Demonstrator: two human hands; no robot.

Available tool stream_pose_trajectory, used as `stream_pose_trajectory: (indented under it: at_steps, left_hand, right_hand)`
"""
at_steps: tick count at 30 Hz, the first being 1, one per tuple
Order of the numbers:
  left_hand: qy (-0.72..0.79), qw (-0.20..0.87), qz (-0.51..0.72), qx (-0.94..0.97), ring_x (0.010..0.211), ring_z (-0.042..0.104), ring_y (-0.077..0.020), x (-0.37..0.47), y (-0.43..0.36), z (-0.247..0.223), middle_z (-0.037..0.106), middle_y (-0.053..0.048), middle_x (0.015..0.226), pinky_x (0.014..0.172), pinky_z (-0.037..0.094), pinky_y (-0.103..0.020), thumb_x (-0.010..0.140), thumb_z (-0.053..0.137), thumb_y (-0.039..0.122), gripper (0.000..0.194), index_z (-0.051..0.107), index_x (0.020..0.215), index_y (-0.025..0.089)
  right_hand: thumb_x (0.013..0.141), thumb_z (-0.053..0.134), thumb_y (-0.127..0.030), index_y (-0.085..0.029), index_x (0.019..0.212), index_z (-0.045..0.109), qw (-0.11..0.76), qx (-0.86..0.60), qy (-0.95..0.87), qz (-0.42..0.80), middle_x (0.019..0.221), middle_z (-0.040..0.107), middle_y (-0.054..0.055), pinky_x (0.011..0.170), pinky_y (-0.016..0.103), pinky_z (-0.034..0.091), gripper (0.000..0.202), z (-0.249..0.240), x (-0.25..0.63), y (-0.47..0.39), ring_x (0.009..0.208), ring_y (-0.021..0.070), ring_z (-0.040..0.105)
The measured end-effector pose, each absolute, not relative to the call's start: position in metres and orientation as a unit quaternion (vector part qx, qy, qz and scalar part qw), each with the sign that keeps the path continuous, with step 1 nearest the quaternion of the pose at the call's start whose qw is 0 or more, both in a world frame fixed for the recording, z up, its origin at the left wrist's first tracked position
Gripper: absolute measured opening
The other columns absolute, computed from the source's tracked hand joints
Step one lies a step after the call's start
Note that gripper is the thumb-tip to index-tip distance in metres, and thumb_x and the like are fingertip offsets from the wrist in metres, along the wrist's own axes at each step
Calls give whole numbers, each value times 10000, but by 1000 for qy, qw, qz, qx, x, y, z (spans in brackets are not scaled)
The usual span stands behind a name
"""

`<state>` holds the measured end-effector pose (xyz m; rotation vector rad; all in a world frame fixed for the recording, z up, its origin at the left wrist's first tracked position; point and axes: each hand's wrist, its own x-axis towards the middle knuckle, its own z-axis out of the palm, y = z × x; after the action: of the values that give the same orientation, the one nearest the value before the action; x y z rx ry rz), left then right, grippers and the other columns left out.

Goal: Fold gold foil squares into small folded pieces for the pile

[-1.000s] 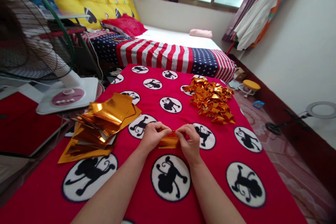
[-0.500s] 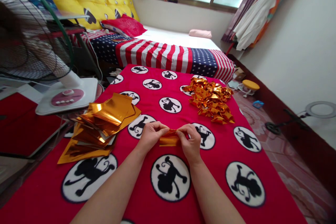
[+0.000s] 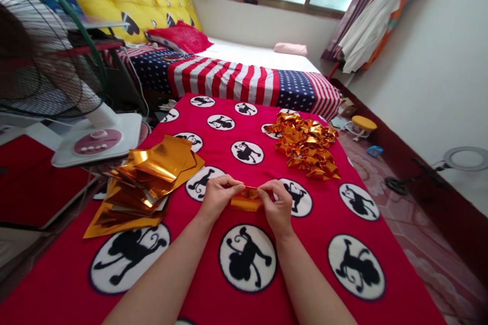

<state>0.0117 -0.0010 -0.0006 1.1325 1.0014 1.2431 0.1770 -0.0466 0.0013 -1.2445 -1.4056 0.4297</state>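
Observation:
Between my hands, near the middle of the red cloth, is a small gold paper sheet with its far edge folded or rolled. My left hand pinches the left end of that edge between thumb and fingers. At the right end, my right hand pinches it the same way. A loose stack of flat gold sheets lies to the left of my left hand. Beyond my right hand, a pile of folded gold pieces rests on the cloth.
A fan base stands at the left beside the cloth, near a red flat item. Behind is a bed with a flag-pattern cover. A yellow stool and a ring light are at the right.
The far edge of the gold sheet has shifted slightly in my fingers, and more shiny surface shows between them. Both hands keep their pinch in nearly the same place.

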Motion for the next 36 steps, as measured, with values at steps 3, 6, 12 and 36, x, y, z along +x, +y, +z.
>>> stream_pose_trajectory:
  at_steps: [3,6,12,36]
  left_hand:
    - [410,586,508,481,617,590,-119,10,-1,1,660,-20,638,569,443,-202,592,834,283,176,754,662,142]
    - [404,598,496,483,653,600,-128,8,-1,2,674,-29,678,597,452,-207,634,816,318,196,767,711,144]
    - [396,580,495,511,717,614,-146,8,-3,7,706,-68,789,637,474,-216,717,751,396,290,770,837,133]
    - [442,483,497,569,677,664,-172,14,-2,-8,735,-57,733,622,510,-233,713,751,330,183,758,762,153]
  right_hand:
    - [835,625,-188,-201,705,615,577,-532,-590,188,719,577,10,671,302,424,130,3,177,-46,709,166,528]
    - [833,626,-185,-199,706,612,581,-534,-582,196,717,577,8,671,298,420,128,3,177,-46,711,165,528]
    - [835,632,-196,-194,716,606,580,-540,-571,216,720,569,1,656,280,403,122,0,178,-46,699,151,513]
    - [818,652,-212,-214,841,727,570,-530,-557,290,807,697,25,701,279,473,79,-2,178,-44,764,171,629]
